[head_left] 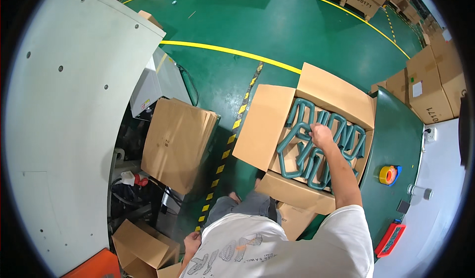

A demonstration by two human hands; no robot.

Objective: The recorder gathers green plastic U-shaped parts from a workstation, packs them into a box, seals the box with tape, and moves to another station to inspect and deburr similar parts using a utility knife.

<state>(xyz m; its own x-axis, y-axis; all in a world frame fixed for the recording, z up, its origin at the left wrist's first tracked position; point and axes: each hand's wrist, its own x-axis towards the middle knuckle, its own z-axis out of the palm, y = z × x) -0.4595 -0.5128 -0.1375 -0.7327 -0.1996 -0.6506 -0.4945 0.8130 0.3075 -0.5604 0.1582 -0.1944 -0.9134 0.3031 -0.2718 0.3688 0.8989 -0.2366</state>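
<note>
My right hand (321,136) reaches into an open cardboard carton (267,124) and is closed round one end of a green bent-tube loop (282,155). That loop lies tilted over the others at the carton's left side. Several more dark green tube loops (357,142) are laid in the carton, some standing on edge, over a cardboard layer. My forearm covers part of those on the near right. At my left side, my left hand (192,242) hangs low with its fingers curled, and nothing shows in it.
The carton rests on a green-topped table (391,124) holding yellow tape (387,175) and a red tray (391,239). Flattened cardboard (175,142) is stacked to the left, above an open empty carton (143,246). A large pale machine panel (69,110) fills the left. Closed cartons (430,82) stand right.
</note>
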